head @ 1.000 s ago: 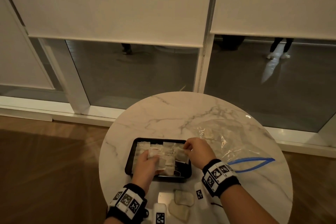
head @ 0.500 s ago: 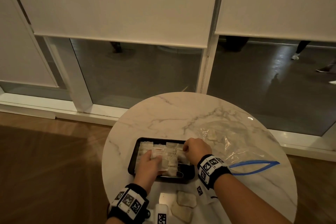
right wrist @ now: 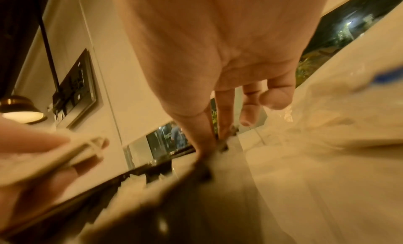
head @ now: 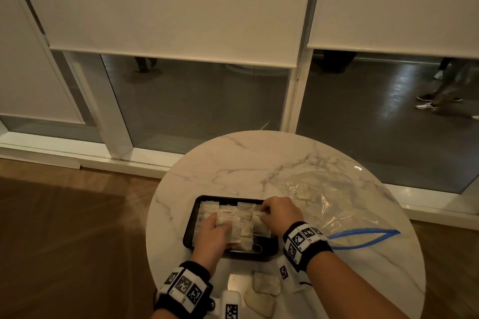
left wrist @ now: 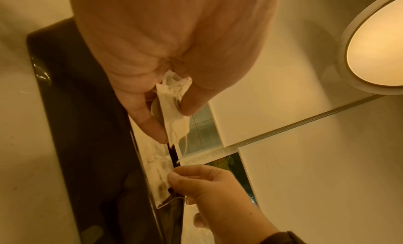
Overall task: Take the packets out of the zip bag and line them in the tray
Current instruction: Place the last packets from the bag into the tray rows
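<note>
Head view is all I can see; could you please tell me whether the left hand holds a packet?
Observer: Yes, the left wrist view shows the left hand pinching one packet between thumb and finger.
Operator: Does it have a string?
Observer: Yes, a thin string hangs from it toward the right hand.
Operator: What is that hand doing?
Observer: Its thumb and forefinger seem to pinch a second packet lying in the tray.

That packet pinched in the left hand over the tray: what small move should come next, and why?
Probably lower the packet into a bare spot of the black tray and let go. The left hand pinches it just above the packets already lying there, while the right hand seems to pinch a thin string running from it, likely keeping it clear.
</note>
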`<action>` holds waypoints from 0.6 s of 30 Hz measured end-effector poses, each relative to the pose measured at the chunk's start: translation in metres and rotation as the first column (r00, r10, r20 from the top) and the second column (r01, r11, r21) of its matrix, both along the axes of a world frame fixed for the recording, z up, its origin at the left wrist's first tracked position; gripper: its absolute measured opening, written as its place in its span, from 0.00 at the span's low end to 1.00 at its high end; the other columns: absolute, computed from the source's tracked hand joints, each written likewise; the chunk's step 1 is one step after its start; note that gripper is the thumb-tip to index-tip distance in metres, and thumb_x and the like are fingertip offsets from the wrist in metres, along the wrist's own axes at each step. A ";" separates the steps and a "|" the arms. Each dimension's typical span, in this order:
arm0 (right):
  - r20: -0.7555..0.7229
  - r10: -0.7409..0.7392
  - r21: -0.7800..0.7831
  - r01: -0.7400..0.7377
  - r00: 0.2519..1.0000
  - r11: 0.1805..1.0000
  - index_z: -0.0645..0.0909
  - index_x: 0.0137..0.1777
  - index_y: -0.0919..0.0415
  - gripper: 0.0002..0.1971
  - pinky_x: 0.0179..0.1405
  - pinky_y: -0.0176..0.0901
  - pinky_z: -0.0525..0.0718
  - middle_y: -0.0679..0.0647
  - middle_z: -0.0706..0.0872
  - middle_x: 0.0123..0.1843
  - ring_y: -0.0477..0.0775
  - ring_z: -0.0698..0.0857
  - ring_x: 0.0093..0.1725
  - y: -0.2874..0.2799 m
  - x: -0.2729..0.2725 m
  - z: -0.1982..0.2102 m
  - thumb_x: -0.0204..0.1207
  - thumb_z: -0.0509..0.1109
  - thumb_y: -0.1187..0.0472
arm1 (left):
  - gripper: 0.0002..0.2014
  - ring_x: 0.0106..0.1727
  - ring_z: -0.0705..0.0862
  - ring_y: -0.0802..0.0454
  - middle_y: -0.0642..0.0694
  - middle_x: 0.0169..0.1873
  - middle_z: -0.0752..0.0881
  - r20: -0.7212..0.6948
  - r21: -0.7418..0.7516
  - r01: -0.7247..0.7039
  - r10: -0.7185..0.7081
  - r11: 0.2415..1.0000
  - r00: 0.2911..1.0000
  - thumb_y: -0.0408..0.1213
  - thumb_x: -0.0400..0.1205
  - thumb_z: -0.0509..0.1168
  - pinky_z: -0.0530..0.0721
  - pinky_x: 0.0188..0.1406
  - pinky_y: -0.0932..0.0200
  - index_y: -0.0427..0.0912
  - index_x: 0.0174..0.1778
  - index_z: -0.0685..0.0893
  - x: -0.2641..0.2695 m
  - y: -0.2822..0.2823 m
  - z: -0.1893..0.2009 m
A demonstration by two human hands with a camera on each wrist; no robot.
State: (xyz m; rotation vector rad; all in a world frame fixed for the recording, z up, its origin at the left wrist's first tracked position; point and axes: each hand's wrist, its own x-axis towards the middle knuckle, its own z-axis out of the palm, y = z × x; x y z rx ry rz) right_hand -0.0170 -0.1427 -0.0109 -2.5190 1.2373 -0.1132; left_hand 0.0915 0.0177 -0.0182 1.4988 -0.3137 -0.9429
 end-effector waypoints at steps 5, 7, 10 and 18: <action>0.263 -0.064 0.036 0.057 0.963 0.998 0.89 0.56 0.45 0.10 0.55 0.48 0.87 0.42 0.90 0.50 0.45 0.87 0.51 0.011 -0.009 0.014 0.79 0.69 0.48 | 0.09 0.50 0.93 0.45 0.42 0.49 0.94 0.034 -0.051 0.020 -0.019 0.998 0.999 0.27 0.87 0.63 0.92 0.45 0.47 0.41 0.56 0.87 -0.005 0.001 0.004; 0.400 -0.083 0.169 0.015 0.913 0.985 0.88 0.56 0.46 0.09 0.52 0.39 0.85 0.40 0.89 0.49 0.40 0.86 0.49 0.023 -0.013 0.019 0.80 0.70 0.48 | 0.09 0.50 0.93 0.45 0.43 0.48 0.94 0.046 -0.067 0.046 -0.043 0.997 0.998 0.27 0.87 0.64 0.92 0.46 0.47 0.41 0.57 0.87 -0.007 -0.001 0.005; 0.508 -0.094 0.391 -0.132 0.856 0.911 0.87 0.58 0.47 0.10 0.48 0.37 0.87 0.43 0.89 0.49 0.42 0.87 0.47 0.039 -0.018 0.023 0.79 0.73 0.49 | 0.08 0.53 0.92 0.42 0.41 0.50 0.93 0.079 -0.095 0.118 -0.111 0.988 0.991 0.30 0.85 0.68 0.91 0.54 0.41 0.40 0.59 0.87 -0.014 -0.005 0.006; 0.558 -0.225 0.522 -0.127 0.799 0.843 0.90 0.40 0.52 0.03 0.40 0.37 0.89 0.49 0.92 0.35 0.43 0.90 0.37 0.046 -0.034 0.023 0.73 0.81 0.59 | 0.11 0.52 0.92 0.37 0.37 0.49 0.93 0.091 -0.148 0.125 -0.112 0.981 0.990 0.31 0.81 0.74 0.91 0.51 0.37 0.36 0.58 0.86 -0.017 -0.004 0.001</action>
